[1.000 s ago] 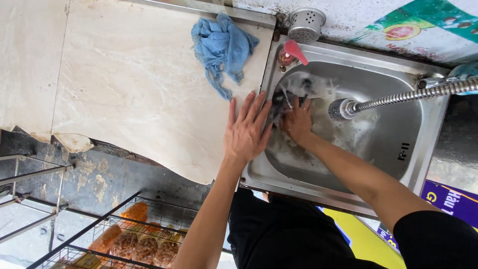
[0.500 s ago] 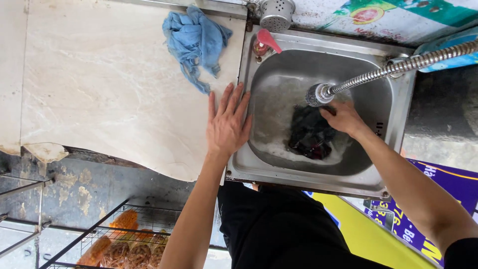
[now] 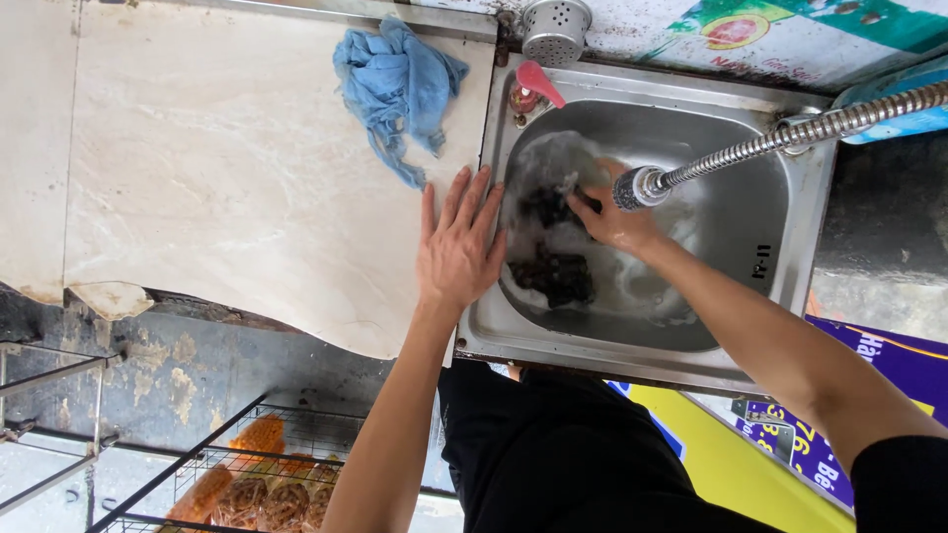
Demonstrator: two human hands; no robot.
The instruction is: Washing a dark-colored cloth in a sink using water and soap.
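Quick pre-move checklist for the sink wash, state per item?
1. Right hand on the dark cloth in the sink: ok, fingers touch it.
2. Left hand braced flat on the counter at the sink edge: ok.
3. Spray hose head over the basin: ok, just above the right hand.
4. Water running: cannot tell; foam and water show around the cloth.
5. Second dark clump within reach: ok, lies beside the right hand.
6. Blue rag clear of the basin: ok, on the counter.
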